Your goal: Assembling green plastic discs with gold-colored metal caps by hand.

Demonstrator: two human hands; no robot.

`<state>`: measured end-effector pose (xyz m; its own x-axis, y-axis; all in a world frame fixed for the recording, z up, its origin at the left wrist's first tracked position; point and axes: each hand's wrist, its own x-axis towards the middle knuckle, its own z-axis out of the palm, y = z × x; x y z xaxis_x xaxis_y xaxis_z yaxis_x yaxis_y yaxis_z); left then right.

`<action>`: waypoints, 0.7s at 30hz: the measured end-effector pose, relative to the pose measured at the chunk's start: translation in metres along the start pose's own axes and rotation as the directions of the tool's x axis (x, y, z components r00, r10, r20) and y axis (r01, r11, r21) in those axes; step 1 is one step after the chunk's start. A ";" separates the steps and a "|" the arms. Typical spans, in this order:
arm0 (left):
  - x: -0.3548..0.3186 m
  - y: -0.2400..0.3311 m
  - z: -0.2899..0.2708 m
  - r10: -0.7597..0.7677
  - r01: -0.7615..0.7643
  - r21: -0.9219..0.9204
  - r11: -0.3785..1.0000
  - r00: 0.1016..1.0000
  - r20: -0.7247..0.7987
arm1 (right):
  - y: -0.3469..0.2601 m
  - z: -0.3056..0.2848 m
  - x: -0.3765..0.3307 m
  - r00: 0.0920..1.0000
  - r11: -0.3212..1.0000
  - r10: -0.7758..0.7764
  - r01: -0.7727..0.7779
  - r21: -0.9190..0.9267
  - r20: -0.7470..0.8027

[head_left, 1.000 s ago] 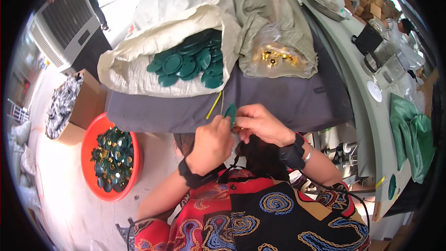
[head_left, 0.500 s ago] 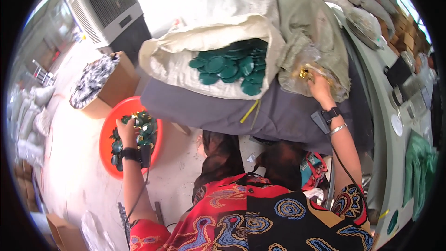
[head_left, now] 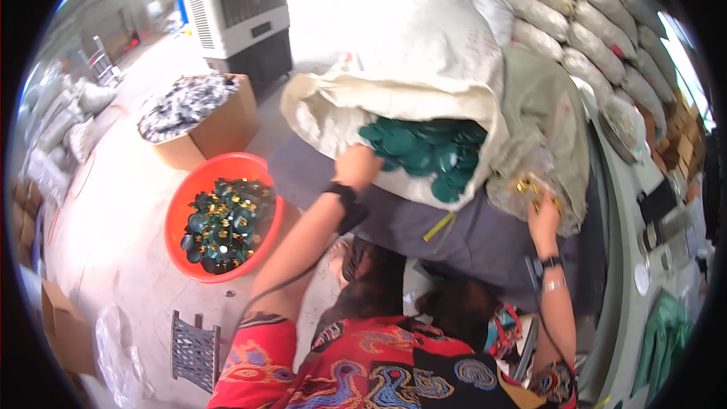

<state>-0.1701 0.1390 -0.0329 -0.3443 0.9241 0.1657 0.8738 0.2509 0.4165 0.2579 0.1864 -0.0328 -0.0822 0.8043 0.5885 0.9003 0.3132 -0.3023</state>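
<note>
Hands at open sacks, orange basin and carton to the left

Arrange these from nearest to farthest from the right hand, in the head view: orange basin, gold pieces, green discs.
1. Gold pieces, in the olive bag, at the right hand.
2. Green discs, left, in the white sack.
3. Orange basin, far left, on the floor.

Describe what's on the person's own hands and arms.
Left hand and right hand are ungloved. Each wrist wears a black strap with a dark box and cable; the right adds a silvery bracelet. The left sleeve is red with swirling patterns, the right sleeve mostly black with multicoloured ones.
</note>
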 end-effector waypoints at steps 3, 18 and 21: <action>0.006 0.024 0.011 -0.006 0.005 0.120 0.993 1.000 0.009 | -0.010 -0.031 -0.038 0.993 0.994 -0.103 0.101 0.043 0.057; 0.023 0.005 0.005 -0.008 0.108 -0.421 0.901 0.972 0.233 | -0.040 -0.041 -0.071 0.944 0.976 -0.210 0.217 0.003 0.253; -0.015 0.032 -0.007 0.069 0.297 -0.728 0.617 0.902 0.426 | -0.035 -0.050 -0.074 0.953 0.940 -0.120 0.019 0.341 0.278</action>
<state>-0.1392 0.1307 -0.0158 -0.1040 0.9737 -0.2030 0.1870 0.2196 0.9575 0.2536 0.0907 -0.0278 -0.3053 0.8693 0.3887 0.6989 0.4818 -0.5286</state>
